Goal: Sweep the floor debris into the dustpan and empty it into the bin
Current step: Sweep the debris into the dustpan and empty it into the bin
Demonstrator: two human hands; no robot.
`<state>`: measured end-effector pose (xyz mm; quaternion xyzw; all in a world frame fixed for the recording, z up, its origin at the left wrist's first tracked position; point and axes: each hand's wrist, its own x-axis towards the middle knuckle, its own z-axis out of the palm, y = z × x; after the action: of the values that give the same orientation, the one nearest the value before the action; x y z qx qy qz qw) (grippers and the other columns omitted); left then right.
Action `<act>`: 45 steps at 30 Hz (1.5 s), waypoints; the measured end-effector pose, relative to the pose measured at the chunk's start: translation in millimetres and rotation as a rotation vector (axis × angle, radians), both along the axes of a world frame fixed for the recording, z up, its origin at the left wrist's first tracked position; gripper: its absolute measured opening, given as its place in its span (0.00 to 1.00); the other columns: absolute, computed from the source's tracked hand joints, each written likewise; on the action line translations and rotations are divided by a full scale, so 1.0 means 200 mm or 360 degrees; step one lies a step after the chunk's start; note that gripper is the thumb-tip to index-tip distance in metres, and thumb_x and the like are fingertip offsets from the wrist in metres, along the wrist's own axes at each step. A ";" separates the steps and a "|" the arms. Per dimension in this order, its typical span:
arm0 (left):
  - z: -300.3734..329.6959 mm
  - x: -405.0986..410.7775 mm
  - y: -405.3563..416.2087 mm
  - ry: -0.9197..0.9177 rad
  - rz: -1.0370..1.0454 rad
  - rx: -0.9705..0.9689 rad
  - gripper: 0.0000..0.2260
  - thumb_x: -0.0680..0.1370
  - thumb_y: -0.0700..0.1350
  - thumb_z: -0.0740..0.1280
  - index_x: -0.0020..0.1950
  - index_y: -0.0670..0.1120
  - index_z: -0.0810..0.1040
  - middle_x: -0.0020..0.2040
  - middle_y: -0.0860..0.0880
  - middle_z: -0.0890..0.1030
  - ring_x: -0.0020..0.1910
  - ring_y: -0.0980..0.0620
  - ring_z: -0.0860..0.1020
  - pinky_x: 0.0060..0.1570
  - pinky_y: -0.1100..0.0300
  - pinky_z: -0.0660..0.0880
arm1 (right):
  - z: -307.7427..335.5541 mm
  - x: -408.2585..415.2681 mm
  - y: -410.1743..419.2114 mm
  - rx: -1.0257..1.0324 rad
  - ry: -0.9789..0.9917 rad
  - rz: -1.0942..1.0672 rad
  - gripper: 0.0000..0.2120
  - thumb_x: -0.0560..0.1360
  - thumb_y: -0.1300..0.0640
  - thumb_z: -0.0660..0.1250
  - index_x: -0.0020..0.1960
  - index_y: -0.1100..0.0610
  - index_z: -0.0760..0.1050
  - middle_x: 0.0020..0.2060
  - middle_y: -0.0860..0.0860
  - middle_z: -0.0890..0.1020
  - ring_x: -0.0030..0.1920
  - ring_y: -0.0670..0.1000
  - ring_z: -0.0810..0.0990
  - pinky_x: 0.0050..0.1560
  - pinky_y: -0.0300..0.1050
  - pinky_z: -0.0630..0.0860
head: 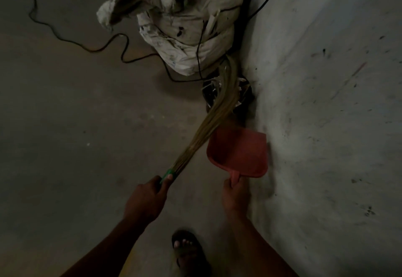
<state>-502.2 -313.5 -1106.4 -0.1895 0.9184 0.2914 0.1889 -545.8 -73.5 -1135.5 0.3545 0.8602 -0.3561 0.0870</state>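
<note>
My left hand [148,198] is shut on the green handle of a straw broom [208,122]. Its long bristles reach up and right onto a dark pile of debris [226,94] with pale scraps, lying at the foot of the wall. My right hand [236,194] grips the short handle of a red dustpan [239,152]. The pan sits low over the floor just below the debris pile, its open edge turned toward the pile. The pan looks bare inside.
A crumpled white sack [185,22] stands behind the debris. Black cables [104,46] snake across the grey floor at the upper left. A stained white wall [326,102] fills the right side. My sandalled foot [187,248] is at the bottom.
</note>
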 end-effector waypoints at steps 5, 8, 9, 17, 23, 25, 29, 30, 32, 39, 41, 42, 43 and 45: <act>-0.02 -0.15 0.05 -0.0273 -0.0134 -0.0050 0.32 0.79 0.73 0.49 0.41 0.47 0.75 0.38 0.45 0.80 0.40 0.43 0.80 0.42 0.52 0.79 | -0.03 -0.04 0.05 0.0057 -0.0060 0.0034 0.19 0.77 0.54 0.65 0.64 0.65 0.75 0.55 0.66 0.83 0.55 0.67 0.82 0.49 0.50 0.74; -0.03 -0.21 0.04 -0.0315 -0.0146 -0.0124 0.32 0.79 0.72 0.49 0.40 0.47 0.74 0.41 0.42 0.81 0.44 0.40 0.81 0.46 0.50 0.80 | -0.18 -0.04 0.12 0.0154 -0.0031 0.0081 0.28 0.71 0.48 0.61 0.66 0.63 0.75 0.58 0.64 0.82 0.58 0.66 0.81 0.56 0.55 0.78; -0.03 -0.22 0.03 -0.0311 -0.0112 -0.0148 0.31 0.80 0.72 0.49 0.40 0.47 0.73 0.42 0.42 0.81 0.44 0.40 0.81 0.45 0.51 0.79 | -0.24 -0.05 0.15 0.0187 -0.0035 0.0068 0.29 0.70 0.47 0.60 0.66 0.62 0.75 0.58 0.63 0.82 0.58 0.66 0.81 0.57 0.54 0.78; 0.07 -0.18 -0.06 -0.0100 0.0021 -0.0103 0.33 0.77 0.76 0.50 0.39 0.48 0.74 0.32 0.47 0.79 0.33 0.46 0.80 0.36 0.52 0.79 | 0.06 -0.20 0.13 0.0146 -0.0108 0.0133 0.17 0.78 0.57 0.68 0.64 0.64 0.76 0.56 0.66 0.82 0.54 0.67 0.82 0.51 0.56 0.78; 0.22 -0.20 -0.08 0.0006 -0.0007 -0.0116 0.31 0.78 0.74 0.52 0.39 0.47 0.73 0.32 0.46 0.78 0.33 0.44 0.79 0.37 0.51 0.79 | 0.26 -0.30 0.13 0.0144 -0.0213 0.0158 0.20 0.78 0.55 0.67 0.67 0.62 0.73 0.59 0.64 0.82 0.58 0.66 0.81 0.55 0.56 0.79; 0.31 -0.20 -0.09 0.0035 -0.0040 -0.0111 0.29 0.78 0.72 0.54 0.39 0.47 0.73 0.33 0.46 0.78 0.35 0.42 0.79 0.37 0.52 0.77 | 0.35 -0.31 0.11 0.0149 -0.0230 0.0186 0.21 0.79 0.54 0.66 0.70 0.61 0.72 0.61 0.63 0.81 0.59 0.65 0.81 0.55 0.55 0.79; 0.49 -0.18 -0.13 0.0037 -0.0087 -0.0102 0.25 0.78 0.71 0.57 0.45 0.49 0.75 0.37 0.46 0.79 0.36 0.44 0.79 0.36 0.54 0.75 | 0.54 -0.28 0.04 0.0071 -0.0229 0.0109 0.26 0.80 0.54 0.66 0.73 0.65 0.67 0.62 0.64 0.81 0.59 0.65 0.81 0.50 0.50 0.77; 0.54 -0.17 -0.15 0.0033 -0.0097 -0.0101 0.24 0.79 0.70 0.59 0.46 0.49 0.75 0.38 0.47 0.79 0.36 0.45 0.79 0.35 0.54 0.75 | 0.60 -0.25 0.02 0.0055 -0.0232 0.0082 0.28 0.80 0.53 0.66 0.75 0.66 0.64 0.62 0.65 0.80 0.59 0.65 0.81 0.50 0.51 0.78; 0.64 -0.13 -0.18 0.0046 -0.0144 -0.0135 0.20 0.78 0.67 0.63 0.51 0.50 0.76 0.42 0.46 0.81 0.41 0.44 0.81 0.39 0.54 0.77 | 0.71 -0.20 -0.04 0.0046 -0.0218 0.0033 0.35 0.80 0.51 0.67 0.78 0.67 0.57 0.63 0.66 0.79 0.60 0.66 0.81 0.54 0.55 0.80; 1.08 0.09 -0.41 0.0164 -0.0189 -0.0153 0.15 0.76 0.60 0.68 0.54 0.52 0.76 0.43 0.48 0.80 0.39 0.47 0.80 0.39 0.55 0.79 | 1.14 0.10 -0.21 0.0101 -0.0111 0.0000 0.42 0.79 0.52 0.67 0.81 0.69 0.47 0.62 0.67 0.79 0.60 0.68 0.80 0.58 0.58 0.79; 1.22 0.17 -0.48 0.0180 -0.0196 -0.0183 0.14 0.76 0.60 0.68 0.54 0.53 0.76 0.44 0.48 0.80 0.40 0.46 0.80 0.39 0.55 0.78 | 1.29 0.18 -0.26 0.0091 -0.0088 -0.0012 0.43 0.80 0.52 0.67 0.81 0.69 0.45 0.64 0.67 0.78 0.62 0.68 0.79 0.58 0.56 0.78; 1.28 0.19 -0.51 0.0179 -0.0203 -0.0200 0.13 0.76 0.60 0.68 0.54 0.53 0.75 0.45 0.47 0.80 0.41 0.46 0.80 0.39 0.55 0.77 | 1.36 0.21 -0.29 0.0096 -0.0088 -0.0009 0.43 0.80 0.52 0.67 0.81 0.70 0.45 0.64 0.67 0.78 0.63 0.67 0.79 0.58 0.56 0.77; 1.36 0.22 -0.54 0.0183 -0.0215 -0.0218 0.13 0.76 0.60 0.68 0.54 0.53 0.75 0.46 0.47 0.80 0.42 0.45 0.80 0.40 0.55 0.78 | 1.43 0.24 -0.32 0.0101 -0.0088 -0.0009 0.43 0.81 0.51 0.66 0.81 0.70 0.45 0.65 0.67 0.77 0.63 0.67 0.79 0.58 0.55 0.77; 1.51 0.28 -0.61 0.0179 -0.0242 -0.0253 0.14 0.76 0.59 0.68 0.56 0.53 0.75 0.48 0.45 0.81 0.44 0.43 0.81 0.43 0.53 0.80 | 1.58 0.31 -0.39 0.0060 -0.0082 -0.0028 0.44 0.81 0.49 0.67 0.81 0.70 0.45 0.66 0.67 0.77 0.64 0.67 0.78 0.60 0.56 0.78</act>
<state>-445.6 -435.2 -805.2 -0.1172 0.9594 0.2128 0.1430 -484.1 -151.5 -819.4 0.3727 0.8610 -0.3314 0.0994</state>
